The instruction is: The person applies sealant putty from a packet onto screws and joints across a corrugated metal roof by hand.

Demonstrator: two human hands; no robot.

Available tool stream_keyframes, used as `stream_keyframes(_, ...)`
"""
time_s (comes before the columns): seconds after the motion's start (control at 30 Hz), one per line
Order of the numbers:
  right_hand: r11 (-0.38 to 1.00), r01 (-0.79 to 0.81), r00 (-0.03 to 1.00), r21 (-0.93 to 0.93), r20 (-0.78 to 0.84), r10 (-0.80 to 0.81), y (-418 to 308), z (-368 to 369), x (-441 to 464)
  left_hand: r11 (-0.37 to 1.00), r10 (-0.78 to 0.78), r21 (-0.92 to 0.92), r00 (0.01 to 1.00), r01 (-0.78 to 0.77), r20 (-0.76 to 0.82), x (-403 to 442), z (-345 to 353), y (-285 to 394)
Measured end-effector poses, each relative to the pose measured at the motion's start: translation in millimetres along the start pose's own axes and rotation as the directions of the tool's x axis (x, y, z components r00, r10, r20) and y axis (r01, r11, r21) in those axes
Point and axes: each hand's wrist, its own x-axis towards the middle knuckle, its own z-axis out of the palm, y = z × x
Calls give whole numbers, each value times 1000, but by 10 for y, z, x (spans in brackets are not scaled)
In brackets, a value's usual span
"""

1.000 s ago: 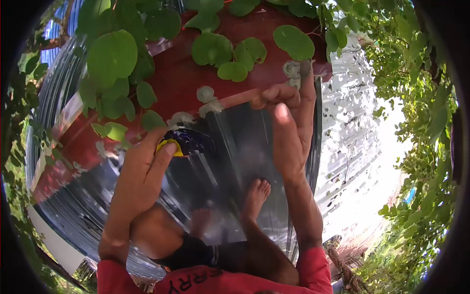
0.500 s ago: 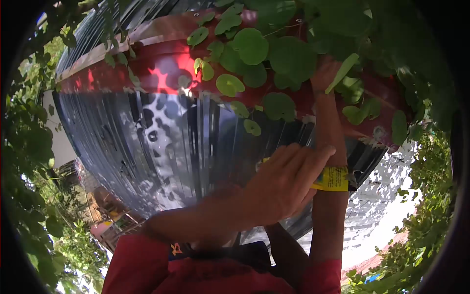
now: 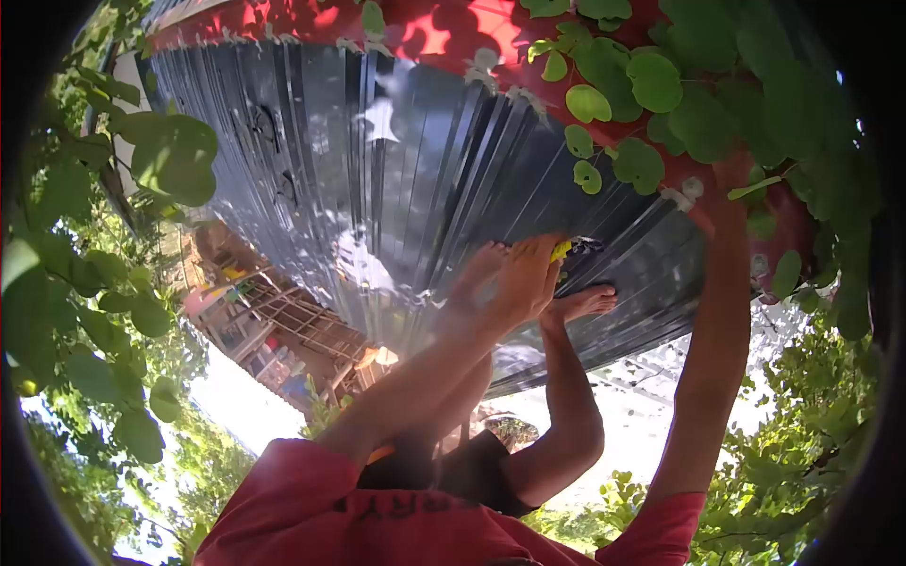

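Note:
My left hand [image 3: 528, 274] is closed around a small yellow packet [image 3: 562, 250], held over the dark roof sheet. Only the packet's edge shows beyond my fingers, with something dark beside it. My right hand [image 3: 731, 174] reaches up to the red ridge strip [image 3: 689, 170] of the roof. Leaves and shade hide its fingers, so whether it grips anything cannot be seen. Grey-white patches, one with a round lump [image 3: 693, 187], lie along the strip's lower edge near my right wrist.
A ribbed, dark metal roof [image 3: 406, 170] slopes beneath me, and my bare foot [image 3: 585, 302] rests on it. Leafy branches [image 3: 698, 104] hang over the ridge at upper right. More leaves [image 3: 170, 156] are at left. Far below lies a wooden frame structure [image 3: 283, 316] with clutter.
The view has shifted, bringing my legs and the ground below into sight. My left hand has moved away from my right forearm, and the packet's printed face no longer shows.

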Motion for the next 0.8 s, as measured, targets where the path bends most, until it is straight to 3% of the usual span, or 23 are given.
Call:
stream_keyframes(0.07,1000,-7,999,11,37,7,12,-29,-18,981,-95,179,990,75,105,-195,-154,-192)
stream_keyframes(0.17,1000,-19,996,17,84,17,54,-75,-102,979,-166,-137,979,149,-121,-523,-631,15)
stream_keyframes(0.23,1000,-13,993,16,115,11,85,-106,-180,931,-347,-127,938,344,-8,-726,-1043,-63)
stream_keyframes(0.33,1000,-20,993,8,114,19,122,-195,-328,932,-296,-238,953,274,-60,-707,-1027,-1009)
stream_keyframes(0.4,999,-25,990,24,138,21,133,-221,-464,848,-385,-415,921,330,-53,-786,-1039,-1480)
stream_keyframes(0.43,999,-22,990,36,143,17,120,-232,-524,741,-480,-526,877,417,19,-710,-1122,-1577)
stream_keyframes(0.5,997,-29,992,64,125,21,150,-300,-686,686,-503,-583,863,435,51,-300,-1247,-2169)
stream_keyframes(0.57,989,-44,988,144,150,22,72,-396,-884,739,-513,-516,858,433,-14,-345,-1281,-2887)
stream_keyframes(0.63,969,-65,983,239,180,22,-144,-555,-1003,685,-602,-594,787,422,-136,-409,-1421,-3650)
stream_keyframes(0.7,910,-188,969,368,220,111,-417,-768,-1322,588,-689,-713,698,383,-193,-415,-1662,-4261)
stream_keyframes(0.77,852,-324,910,411,381,162,-743,-999,-1987,559,-719,-760,651,332,-244,-412,-2005,-4707)
stream_keyframes(0.8,902,-300,874,311,468,129,-768,-1004,-2568,544,-731,-793,619,274,-288,-364,-2180,-4929)
